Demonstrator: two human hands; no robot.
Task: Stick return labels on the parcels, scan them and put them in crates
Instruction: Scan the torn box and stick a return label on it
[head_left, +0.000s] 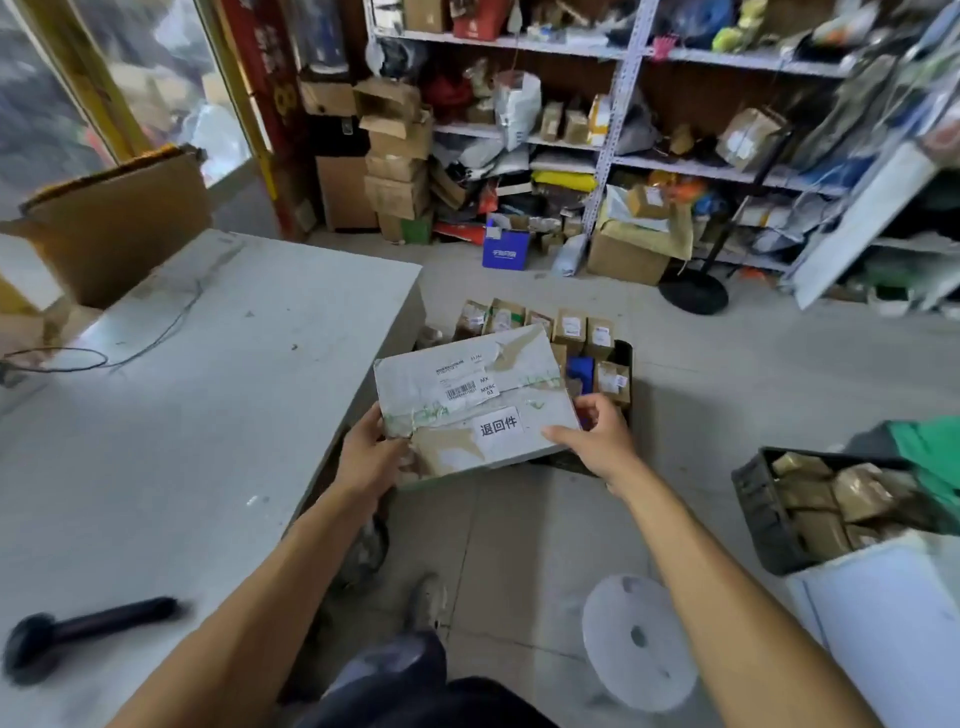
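Observation:
I hold a flat parcel (470, 400) in white, torn wrapping over a dark crate (623, 353) on the floor. A white return label (500, 426) with printed characters sits on its near face, and a barcode sticker lies above it. My left hand (371, 449) grips the parcel's near left corner. My right hand (597, 434) holds its near right edge, thumb on top. The crate under it holds several small brown parcels (569, 327) standing upright. A black scanner (78, 631) lies on the white table at my lower left.
The white table (208, 389) with a thin cable spreads to the left, an open carton (114, 223) behind it. A second black crate (779, 514) of brown parcels sits on a white box at right. A white stool (639, 639) stands by my legs. Cluttered shelves line the back wall.

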